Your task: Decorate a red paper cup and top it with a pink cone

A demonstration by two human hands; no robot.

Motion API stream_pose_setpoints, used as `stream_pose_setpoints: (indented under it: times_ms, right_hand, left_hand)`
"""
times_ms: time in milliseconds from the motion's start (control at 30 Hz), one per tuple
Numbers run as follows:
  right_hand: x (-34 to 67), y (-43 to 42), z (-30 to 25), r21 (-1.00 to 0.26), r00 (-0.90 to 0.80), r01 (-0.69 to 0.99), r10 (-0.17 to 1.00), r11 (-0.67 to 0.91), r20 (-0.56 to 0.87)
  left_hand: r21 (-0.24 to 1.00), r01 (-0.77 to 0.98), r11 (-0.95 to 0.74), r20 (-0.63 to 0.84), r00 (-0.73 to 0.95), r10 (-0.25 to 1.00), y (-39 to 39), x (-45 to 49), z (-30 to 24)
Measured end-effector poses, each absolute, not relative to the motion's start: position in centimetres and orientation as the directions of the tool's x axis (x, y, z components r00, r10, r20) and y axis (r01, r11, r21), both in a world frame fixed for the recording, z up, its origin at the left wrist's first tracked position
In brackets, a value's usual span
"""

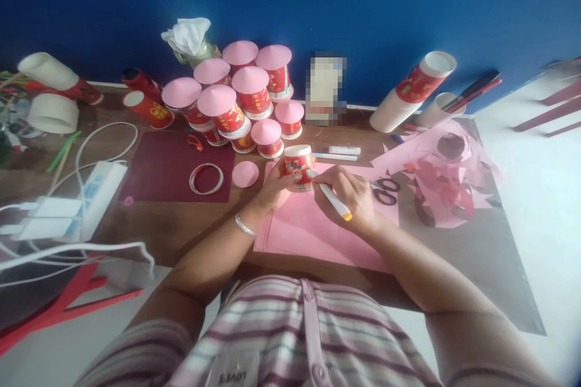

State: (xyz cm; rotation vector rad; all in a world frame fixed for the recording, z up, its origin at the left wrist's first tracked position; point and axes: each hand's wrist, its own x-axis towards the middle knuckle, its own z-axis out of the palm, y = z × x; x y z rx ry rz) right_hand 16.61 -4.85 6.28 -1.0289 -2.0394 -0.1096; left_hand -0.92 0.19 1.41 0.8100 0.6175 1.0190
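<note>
My left hand (276,188) is wrapped round a red patterned paper cup (298,163), held above a stack of pink paper sheets (318,227). In my right hand (354,196) is a white marker (334,201) with a yellow end; its front end is at the cup's right side, partly hidden by my fingers. Scissors (387,191) with dark handles lie just right of that hand. Left of the cup are a flat pink paper disc (246,175) and a cut cup ring (206,179).
Several red cups with pink cone tops (216,100) stand behind my left hand. Stacked cups (413,87) and pink paper scraps (447,175) are at the right. A power strip (97,199) with white cables lies left. A blue wall (345,0) borders the table's back.
</note>
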Motion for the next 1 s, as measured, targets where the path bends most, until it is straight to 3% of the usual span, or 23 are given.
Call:
stream_pose_setpoints:
  times_ms: [433,800,1000]
  right_hand:
    - [16.6,-4.7,6.5,-0.275,-0.301,0.694,0.615,0.665,0.728]
    - [16.5,-4.6,7.1,-0.483,-0.155,0.644,0.719,0.594,0.677]
    - [16.6,-4.6,7.4,-0.492,-0.146,0.62,0.707,0.611,0.692]
  left_hand:
    - [0.78,-0.533,0.329,-0.057,0.463,0.884,0.3,-1.2,1.0]
    - [0.701,-0.58,0.415,-0.1,0.496,0.862,0.3,-1.5,1.1]
    - [0.696,-0.579,0.425,-0.106,0.503,0.858,0.3,-1.5,1.3]
